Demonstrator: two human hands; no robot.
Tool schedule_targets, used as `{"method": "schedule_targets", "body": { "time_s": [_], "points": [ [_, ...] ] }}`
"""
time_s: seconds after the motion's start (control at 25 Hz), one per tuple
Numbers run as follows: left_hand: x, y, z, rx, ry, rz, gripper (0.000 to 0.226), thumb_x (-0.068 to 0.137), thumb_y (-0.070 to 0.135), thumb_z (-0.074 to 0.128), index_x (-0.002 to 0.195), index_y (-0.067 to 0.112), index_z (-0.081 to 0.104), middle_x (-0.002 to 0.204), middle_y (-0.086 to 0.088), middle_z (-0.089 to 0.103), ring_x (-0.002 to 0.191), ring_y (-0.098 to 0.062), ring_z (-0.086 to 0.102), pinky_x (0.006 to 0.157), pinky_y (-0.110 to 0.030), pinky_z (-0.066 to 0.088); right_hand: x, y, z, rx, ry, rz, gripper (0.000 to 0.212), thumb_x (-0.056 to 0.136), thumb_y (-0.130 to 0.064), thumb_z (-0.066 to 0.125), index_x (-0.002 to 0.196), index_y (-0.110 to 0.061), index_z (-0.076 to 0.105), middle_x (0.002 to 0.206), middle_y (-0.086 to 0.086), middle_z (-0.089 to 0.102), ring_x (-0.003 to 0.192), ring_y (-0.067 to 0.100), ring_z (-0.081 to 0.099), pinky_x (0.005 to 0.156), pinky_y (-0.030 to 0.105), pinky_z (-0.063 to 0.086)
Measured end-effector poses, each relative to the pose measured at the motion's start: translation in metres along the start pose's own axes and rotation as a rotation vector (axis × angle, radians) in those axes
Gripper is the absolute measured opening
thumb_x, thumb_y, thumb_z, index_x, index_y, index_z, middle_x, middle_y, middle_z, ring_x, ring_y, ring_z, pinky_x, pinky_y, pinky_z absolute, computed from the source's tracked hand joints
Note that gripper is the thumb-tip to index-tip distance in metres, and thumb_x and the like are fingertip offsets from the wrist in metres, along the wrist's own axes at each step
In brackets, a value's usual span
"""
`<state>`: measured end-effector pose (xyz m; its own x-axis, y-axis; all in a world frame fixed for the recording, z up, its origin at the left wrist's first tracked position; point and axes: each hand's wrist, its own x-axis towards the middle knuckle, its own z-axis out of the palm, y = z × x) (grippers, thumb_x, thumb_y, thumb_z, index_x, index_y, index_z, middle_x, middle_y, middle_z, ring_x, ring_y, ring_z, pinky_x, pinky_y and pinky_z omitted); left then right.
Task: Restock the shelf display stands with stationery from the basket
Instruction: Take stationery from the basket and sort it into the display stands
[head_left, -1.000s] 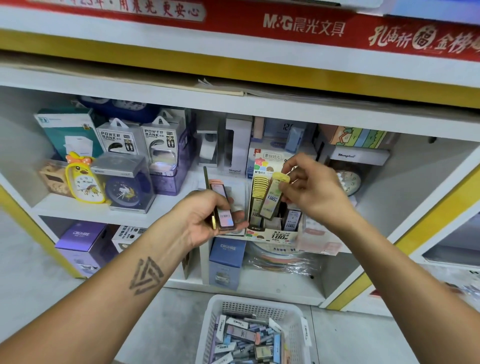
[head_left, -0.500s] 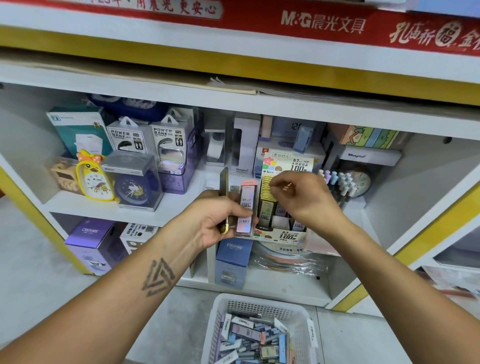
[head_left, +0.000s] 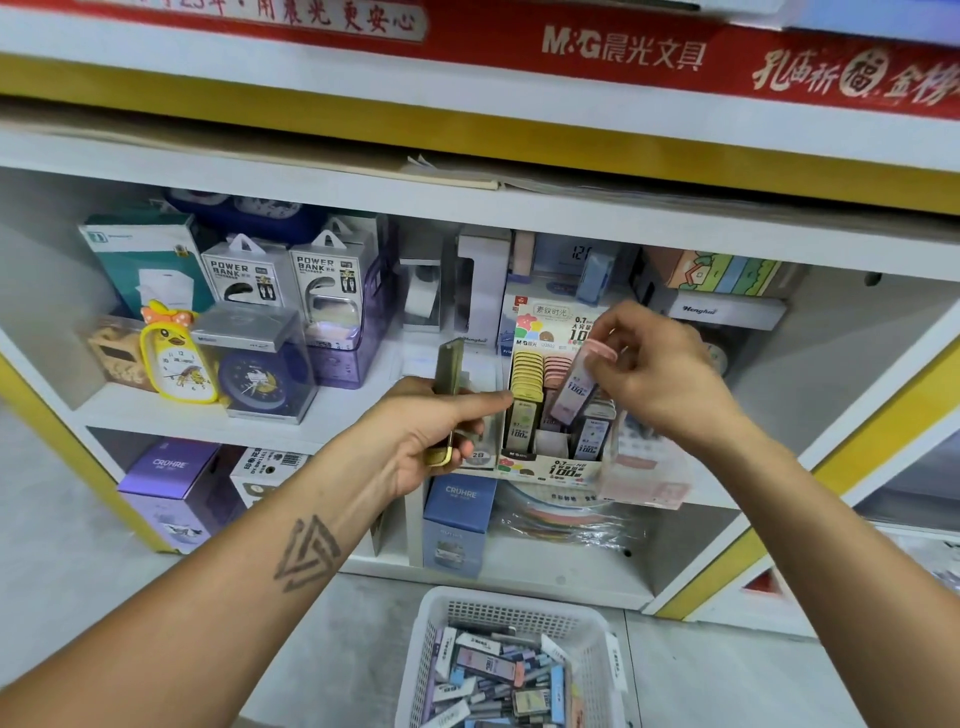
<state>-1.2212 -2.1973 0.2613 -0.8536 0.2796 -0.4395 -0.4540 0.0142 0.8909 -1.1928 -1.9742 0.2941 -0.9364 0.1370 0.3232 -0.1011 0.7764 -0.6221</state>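
Pink lead case (head_left: 574, 387), pinched by the right hand (head_left: 657, 371) at frame centre, tilts toward the display stand (head_left: 556, 462) slot; the left hand (head_left: 426, 428) grips an olive case (head_left: 448, 384) as spare; basket (head_left: 597, 629) waits bottom centre

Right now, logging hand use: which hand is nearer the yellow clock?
Left. The left hand, gripping a slim case, is right of the clock; the right hand is farther right at the display stand.

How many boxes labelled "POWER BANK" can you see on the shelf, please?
2. The left power bank box and the right power bank box stand side by side behind the clear clock case. More may be hidden behind them.
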Motion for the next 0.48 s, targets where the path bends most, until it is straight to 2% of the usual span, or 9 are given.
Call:
{"method": "schedule_targets", "body": {
  "time_s": [0.08,0.2,0.32,0.4,0.48],
  "points": [
    [-0.002,0.001,0.004,-0.014,-0.034,-0.019,0.021,0.078,0.024,0.08,0.086,0.013,0.064,0.064,-0.005,0.06,0.044,-0.015,0.048,0.042,-0.019,0.04,-0.004,0.003,0.005,-0.173,-0.029,-0.103,0.01,0.089,-0.022,0.068,0.092,-0.027,0.06,0.079,-0.01,0.065,0.07,0.017,0.062,0.062,0.035,0.054],
    [-0.005,0.003,0.006,-0.09,-0.128,-0.056,0.006,0.089,0.019,0.06,0.091,0.013,0.061,0.068,-0.007,0.061,0.054,-0.021,0.054,0.054,-0.027,0.048,-0.003,0.009,0.012,-0.26,0.008,-0.241,0.008,0.089,-0.02,0.069,0.091,-0.024,0.062,0.083,-0.009,0.062,0.076,0.017,0.057,0.069,0.039,0.052],
    [-0.003,-0.001,0.004,-0.156,-0.193,-0.1,0.021,0.094,0.011,0.041,0.104,0.007,0.059,0.076,-0.011,0.063,0.064,-0.025,0.059,0.064,-0.036,0.053,0.0,0.012,0.02,-0.325,-0.006,-0.277,0.006,0.093,-0.024,0.065,0.097,-0.022,0.069,0.095,-0.007,0.065,0.087,0.019,0.06,0.072,0.038,0.052],
    [-0.002,-0.001,0.003,-0.144,-0.199,-0.077,0.025,0.096,0.004,0.038,0.111,0.004,0.058,0.081,-0.014,0.066,0.068,-0.027,0.062,0.068,-0.041,0.055,0.001,0.012,0.025,-0.425,-0.046,-0.272,0.016,0.097,-0.028,0.06,0.103,-0.021,0.073,0.102,-0.005,0.065,0.094,0.025,0.061,0.07,0.037,0.05],
    [-0.004,-0.001,0.003,-0.09,-0.203,-0.03,0.025,0.098,-0.001,0.041,0.115,0.003,0.059,0.085,-0.017,0.069,0.07,-0.028,0.065,0.066,-0.041,0.057,0.004,0.012,0.027,-0.526,-0.064,-0.271,0.023,0.099,-0.028,0.056,0.111,-0.019,0.073,0.11,-0.003,0.061,0.1,0.027,0.06,0.072,0.038,0.051]
  ]
}}
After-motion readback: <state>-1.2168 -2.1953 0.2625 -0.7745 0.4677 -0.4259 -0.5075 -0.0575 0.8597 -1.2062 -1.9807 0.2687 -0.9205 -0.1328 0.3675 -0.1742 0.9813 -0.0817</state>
